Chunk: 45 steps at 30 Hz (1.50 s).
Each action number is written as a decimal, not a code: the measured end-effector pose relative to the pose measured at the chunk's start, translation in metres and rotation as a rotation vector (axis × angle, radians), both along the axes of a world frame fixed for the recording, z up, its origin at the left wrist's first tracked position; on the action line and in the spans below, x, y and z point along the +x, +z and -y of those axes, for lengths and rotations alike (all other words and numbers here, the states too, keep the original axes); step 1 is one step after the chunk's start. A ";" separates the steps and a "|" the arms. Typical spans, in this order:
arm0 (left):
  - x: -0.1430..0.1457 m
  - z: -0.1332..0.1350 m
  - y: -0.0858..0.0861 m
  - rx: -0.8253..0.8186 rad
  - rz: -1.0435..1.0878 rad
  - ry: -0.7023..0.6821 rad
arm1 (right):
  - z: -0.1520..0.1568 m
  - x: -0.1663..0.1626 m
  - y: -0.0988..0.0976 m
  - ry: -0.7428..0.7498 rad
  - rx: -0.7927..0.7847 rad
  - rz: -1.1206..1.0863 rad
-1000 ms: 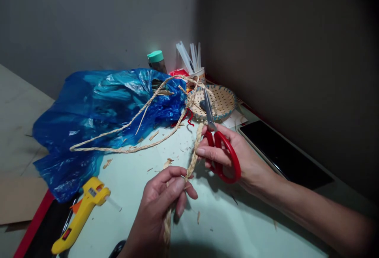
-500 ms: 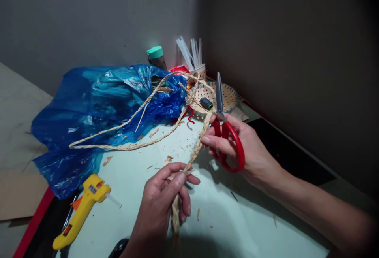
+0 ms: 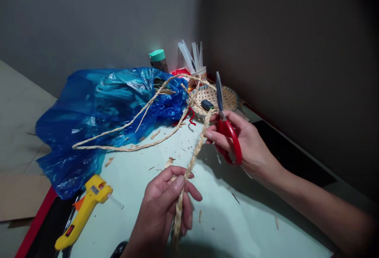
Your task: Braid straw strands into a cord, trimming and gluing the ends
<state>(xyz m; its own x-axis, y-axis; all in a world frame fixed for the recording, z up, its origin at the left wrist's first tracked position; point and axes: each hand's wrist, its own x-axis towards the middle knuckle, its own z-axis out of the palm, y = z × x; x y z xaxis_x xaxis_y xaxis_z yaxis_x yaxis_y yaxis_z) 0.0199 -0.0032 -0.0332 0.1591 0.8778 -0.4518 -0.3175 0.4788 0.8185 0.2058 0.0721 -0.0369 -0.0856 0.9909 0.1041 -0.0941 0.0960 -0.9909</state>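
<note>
Our left grip (image 3: 167, 196) is closed in a loose pinch on the pale braid (image 3: 195, 156), thumb over the top, while our right grip (image 3: 248, 143) carries the red-handled scissors (image 3: 237, 149) and meets the same braid with thumb and fingertips near its upper end. So the braid runs between our two grips, slanting up and away from the left one, its tail hanging below.

We judge the braid light and pliable, dry and a little rough rather than slippery, with strands that could fray or loosen if we twist them. It seems best to hold it flat across the plait, close to where we work, with gentle pressure. The scissors look stiff and heavier; the handle loops are the place to hold them, and the blades appear together, pointing away from us.

Counting, we have one braid between the grips, one pair of scissors, one yellow glue gun (image 3: 84, 212) left of the left grip, and one blue bag (image 3: 89, 121) beyond that. Ahead of the right grip are one woven basket (image 3: 231, 96), one dark spool (image 3: 206, 104) and one cup (image 3: 201, 76) of sticks, too overlapped to count. One thinner cord (image 3: 109, 147) loops beyond the left grip; we cannot tell whether it joins the braid.
</note>
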 end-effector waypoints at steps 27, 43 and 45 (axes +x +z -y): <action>-0.014 -0.005 0.006 0.172 -0.015 0.204 | 0.020 -0.004 -0.005 0.261 0.794 1.058; -0.011 -0.003 0.006 0.232 -0.112 0.292 | 0.025 -0.004 -0.009 0.169 0.743 1.031; -0.011 -0.004 0.006 0.249 -0.119 0.287 | 0.023 -0.002 -0.009 0.183 0.640 0.936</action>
<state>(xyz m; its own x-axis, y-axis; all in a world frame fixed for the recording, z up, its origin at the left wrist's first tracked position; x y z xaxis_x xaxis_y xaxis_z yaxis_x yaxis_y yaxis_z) 0.0085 0.0003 -0.0267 -0.1491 0.9639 -0.2205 -0.3053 0.1672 0.9375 0.2035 0.0495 -0.0462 -0.5321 0.7443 0.4035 0.5893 0.6678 -0.4547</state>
